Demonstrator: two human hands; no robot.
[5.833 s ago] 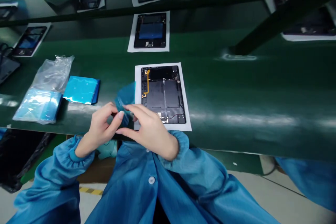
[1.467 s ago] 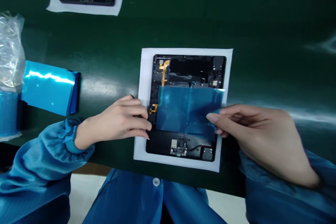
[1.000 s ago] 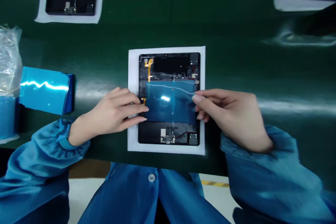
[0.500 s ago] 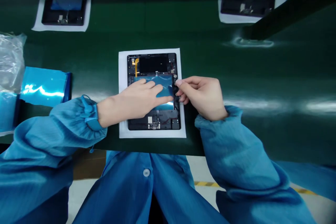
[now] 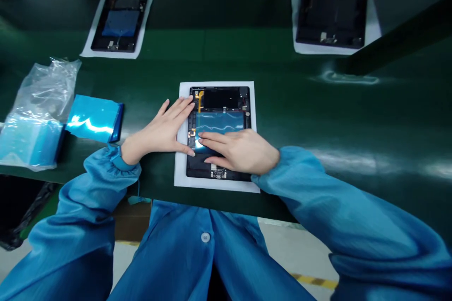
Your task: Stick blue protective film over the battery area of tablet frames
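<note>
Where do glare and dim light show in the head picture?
Head view: a white streak glares across the shiny blue film stack; head view: reflections lie on the glossy dark green tabletop at right; head view: a thin wavy highlight crosses the translucent blue film sheet, partly covered by the bare right hand; head view: the black rectangular device at upper right looks dim.

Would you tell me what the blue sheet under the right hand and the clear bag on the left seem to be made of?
Blue sheet: probably thin plastic film with a glossy finish, judging by its bright, wavy reflections. Clear bag: likely soft, shiny plastic, being crinkled and see-through.
</note>
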